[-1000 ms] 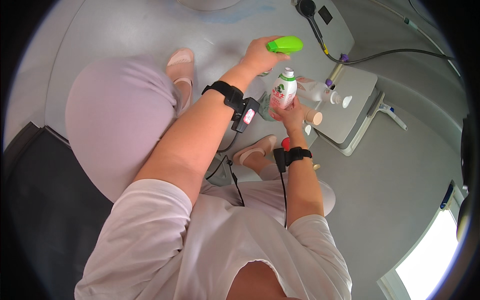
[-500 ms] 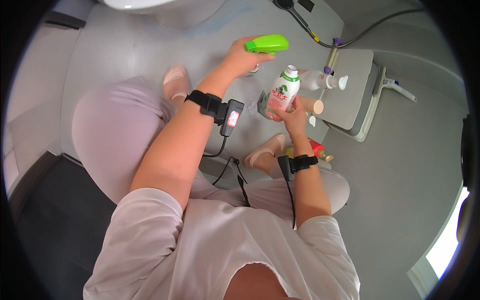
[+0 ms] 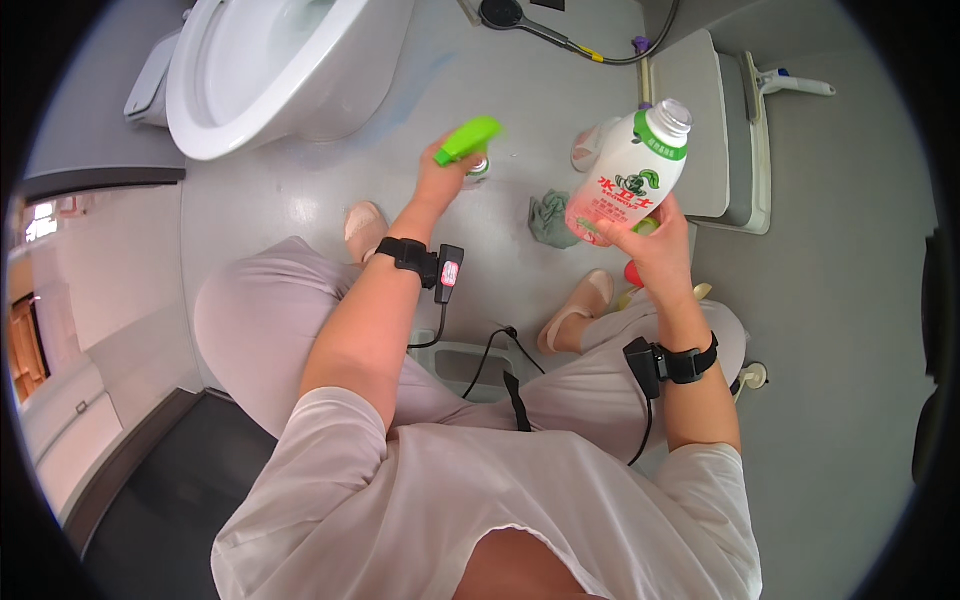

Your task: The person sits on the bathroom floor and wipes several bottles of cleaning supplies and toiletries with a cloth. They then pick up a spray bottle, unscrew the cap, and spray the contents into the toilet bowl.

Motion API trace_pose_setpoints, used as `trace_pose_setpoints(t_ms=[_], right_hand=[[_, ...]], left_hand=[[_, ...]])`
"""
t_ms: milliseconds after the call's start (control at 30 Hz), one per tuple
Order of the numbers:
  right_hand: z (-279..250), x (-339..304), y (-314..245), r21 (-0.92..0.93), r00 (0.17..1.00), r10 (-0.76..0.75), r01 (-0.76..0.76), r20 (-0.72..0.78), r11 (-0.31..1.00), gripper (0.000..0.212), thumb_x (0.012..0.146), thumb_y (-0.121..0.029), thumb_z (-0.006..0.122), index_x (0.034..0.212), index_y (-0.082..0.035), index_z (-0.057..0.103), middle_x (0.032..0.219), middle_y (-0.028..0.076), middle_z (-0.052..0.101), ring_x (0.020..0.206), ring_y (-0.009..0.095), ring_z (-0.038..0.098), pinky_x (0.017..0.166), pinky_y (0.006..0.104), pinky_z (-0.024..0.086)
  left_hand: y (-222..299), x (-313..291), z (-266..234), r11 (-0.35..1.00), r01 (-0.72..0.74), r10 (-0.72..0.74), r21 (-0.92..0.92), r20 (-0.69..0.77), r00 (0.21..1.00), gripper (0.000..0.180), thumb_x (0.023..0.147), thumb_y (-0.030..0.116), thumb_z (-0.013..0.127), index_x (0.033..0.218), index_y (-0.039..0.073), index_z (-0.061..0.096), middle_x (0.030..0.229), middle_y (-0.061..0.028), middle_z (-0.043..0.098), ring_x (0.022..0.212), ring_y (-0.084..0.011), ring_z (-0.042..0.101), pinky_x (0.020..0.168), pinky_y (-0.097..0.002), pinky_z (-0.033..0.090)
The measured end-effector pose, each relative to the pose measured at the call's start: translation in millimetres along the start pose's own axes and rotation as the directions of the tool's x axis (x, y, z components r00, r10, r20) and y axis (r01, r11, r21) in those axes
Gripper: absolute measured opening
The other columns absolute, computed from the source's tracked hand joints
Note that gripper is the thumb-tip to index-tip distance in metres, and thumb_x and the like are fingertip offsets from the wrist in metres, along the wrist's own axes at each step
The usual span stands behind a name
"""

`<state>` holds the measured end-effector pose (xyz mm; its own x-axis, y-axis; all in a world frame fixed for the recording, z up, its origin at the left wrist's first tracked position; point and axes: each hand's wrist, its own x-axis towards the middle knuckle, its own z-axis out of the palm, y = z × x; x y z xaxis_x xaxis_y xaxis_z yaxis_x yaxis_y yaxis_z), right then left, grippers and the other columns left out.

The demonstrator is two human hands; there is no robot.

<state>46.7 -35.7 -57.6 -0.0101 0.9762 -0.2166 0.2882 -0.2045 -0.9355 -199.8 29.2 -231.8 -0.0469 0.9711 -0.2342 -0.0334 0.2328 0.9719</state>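
Note:
My left hand (image 3: 440, 185) is closed round the upper part of a spray bottle with a bright green trigger head (image 3: 469, 140). Only a small piece of its body shows beside my fingers, low over the grey floor. In my right hand (image 3: 655, 250) is a white and pink plastic bottle (image 3: 625, 180) with a green band at its neck. That bottle leans to the right, its uncapped mouth pointing up and away from me. A crumpled grey-green cloth (image 3: 551, 218) lies on the floor between my hands. Black straps with small boxes and cables sit on both wrists.
A white toilet (image 3: 290, 80) stands at the far left. At the top lies a black shower head (image 3: 502, 14) with its hose. To the right are a grey panel (image 3: 690, 130) and a white-handled squeegee (image 3: 800, 86). Another bottle (image 3: 590, 145) stands partly hidden behind the held one.
My right hand has raised the white and pink bottle to the right and nearer the camera. The spray bottle in my left hand has shifted left. The view has swung, showing more of the toilet.

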Motion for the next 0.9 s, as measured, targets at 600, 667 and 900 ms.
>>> trace_pose_setpoints(t_ms=[600,667,900], right_hand=[[-14,-6,23,0.061,0.996,0.043,-0.039,-0.079,0.997,0.075,0.068,-0.013,0.082,0.133,-0.001,0.048,0.117,0.011,0.062,0.103,0.017,0.061,0.086,0.0291,0.050],[-13,-5,27,0.082,0.993,0.091,-0.085,-0.070,0.993,0.076,0.067,-0.014,0.082,0.134,-0.003,0.048,0.118,0.011,0.062,0.102,0.016,0.062,0.086,0.0293,0.050],[-6,-2,48,-0.121,0.998,0.026,-0.033,-0.052,0.992,0.078,0.065,-0.019,0.083,0.135,-0.008,0.049,0.111,0.006,0.065,0.097,0.015,0.064,0.083,0.0294,0.051]], left_hand=[[-56,11,4,0.993,0.117,-0.114,0.011,-0.129,0.985,0.032,0.081,0.009,0.074,0.111,0.003,0.065,0.102,-0.0034,0.066,0.093,-0.0143,0.058,0.085,-0.0303,0.043],[-60,11,6,0.982,0.166,-0.179,-0.092,-0.168,0.969,0.030,0.082,0.009,0.073,0.110,0.003,0.065,0.102,-0.0032,0.065,0.094,-0.0144,0.058,0.085,-0.0303,0.043],[-40,9,3,0.972,0.189,-0.215,-0.140,-0.200,0.956,0.030,0.082,0.008,0.072,0.111,0.003,0.064,0.102,-0.0035,0.064,0.094,-0.0145,0.057,0.085,-0.0298,0.043]])
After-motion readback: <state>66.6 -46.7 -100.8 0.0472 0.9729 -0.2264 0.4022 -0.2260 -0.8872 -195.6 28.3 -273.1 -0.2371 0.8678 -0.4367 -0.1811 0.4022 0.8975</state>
